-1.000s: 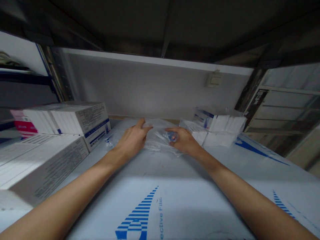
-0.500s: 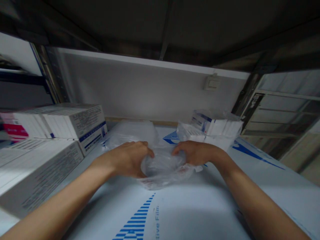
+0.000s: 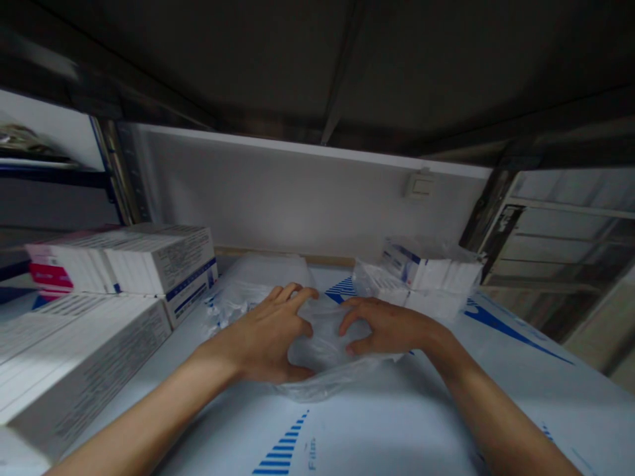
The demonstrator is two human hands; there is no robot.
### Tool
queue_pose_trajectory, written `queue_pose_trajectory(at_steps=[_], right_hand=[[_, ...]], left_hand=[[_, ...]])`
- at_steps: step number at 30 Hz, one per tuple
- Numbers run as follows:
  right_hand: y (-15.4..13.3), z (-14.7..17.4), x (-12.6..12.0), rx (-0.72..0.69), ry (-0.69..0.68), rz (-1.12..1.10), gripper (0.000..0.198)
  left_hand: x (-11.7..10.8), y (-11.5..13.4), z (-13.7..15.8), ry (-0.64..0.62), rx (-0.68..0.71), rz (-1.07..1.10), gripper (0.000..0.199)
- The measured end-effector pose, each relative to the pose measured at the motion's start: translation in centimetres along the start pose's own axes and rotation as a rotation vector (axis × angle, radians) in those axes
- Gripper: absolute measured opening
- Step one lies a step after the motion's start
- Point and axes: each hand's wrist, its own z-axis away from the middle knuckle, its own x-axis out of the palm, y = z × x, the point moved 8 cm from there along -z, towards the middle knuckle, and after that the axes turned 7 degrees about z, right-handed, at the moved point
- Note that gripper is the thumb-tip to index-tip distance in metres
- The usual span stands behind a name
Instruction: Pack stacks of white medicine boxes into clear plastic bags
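Observation:
A crumpled clear plastic bag (image 3: 322,350) lies on the white shelf surface with blue print (image 3: 397,423). My left hand (image 3: 262,337) grips its left side with fingers curled over the top. My right hand (image 3: 387,327) grips its right side, fingers bent into the plastic. What the bag holds cannot be made out. Behind the hands lies another flat clear plastic wrap (image 3: 258,284).
Stacked white cartons (image 3: 163,254) and a larger white carton (image 3: 74,350) stand at the left. A plastic-wrapped bundle of small white and blue boxes (image 3: 426,274) sits at the back right. A dark shelf hangs low overhead; the grey back wall (image 3: 297,192) carries a switch (image 3: 419,185).
Both hands have pulled the plastic bag from the back of the shelf toward me and gathered it between them, uncovering blue print behind.

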Motion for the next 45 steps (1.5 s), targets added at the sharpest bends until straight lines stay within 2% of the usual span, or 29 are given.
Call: queue_pose_trajectory(at_steps=[4,6,10,13,15,18,21,25,27,31,36,40,45], right_hand=[[0.5,0.7,1.7,0.074,-0.163,0.055,0.082],[0.4,1.0,2.1,0.072,-0.18,0.088,0.092],[-0.2,1.2,1.8,0.029,-0.072,0.09,0.088],[-0.3,1.4,1.6,0.04,-0.085,0.093,0.094],[-0.1,1.4,1.3,0.064,-0.12,0.086,0.093],[-0.1,1.4,0.6,0.068,-0.118,0.052,0.074],[-0.1,1.2,0.7,0.078,-0.113,0.045,0.064],[0.6,1.1,2.1,0.151,-0.153,0.102,0.091],[0.9,1.1,2.5,0.155,-0.169,0.115,0.097],[0.7,1.0,1.3,0.092,-0.132,0.075,0.086],[-2.0,1.5,-3.0,-0.151,0.096,-0.059,0.043],[-5.0,1.9,-5.0,-0.289,0.232,-0.126,0.025],[-10.3,1.1,-5.1,-0.375,0.304,-0.085,0.026]], left_hand=[[1.4,0.9,-0.2,-0.094,-0.004,0.014,0.06],[2.3,0.7,-0.2,-0.163,-0.05,0.009,0.073],[3.1,-0.2,-0.1,-0.247,-0.13,0.023,0.088],[2.7,-0.2,-0.1,-0.214,-0.1,0.045,0.09],[2.0,0.1,-0.2,-0.149,-0.041,0.045,0.083],[1.3,1.0,-0.2,-0.059,0.042,0.045,0.063],[1.4,1.4,-0.3,-0.057,0.059,0.032,0.058],[2.6,0.9,-0.4,-0.137,-0.007,-0.008,0.067],[3.0,0.6,-0.4,-0.153,-0.023,-0.018,0.07],[2.4,0.5,-0.5,-0.113,0.003,-0.004,0.07],[-1.9,2.3,0.6,0.123,0.14,0.134,0.043],[-4.8,3.8,4.0,0.291,0.158,0.138,0.041],[-4.9,4.1,9.6,0.364,0.085,-0.001,0.036]])
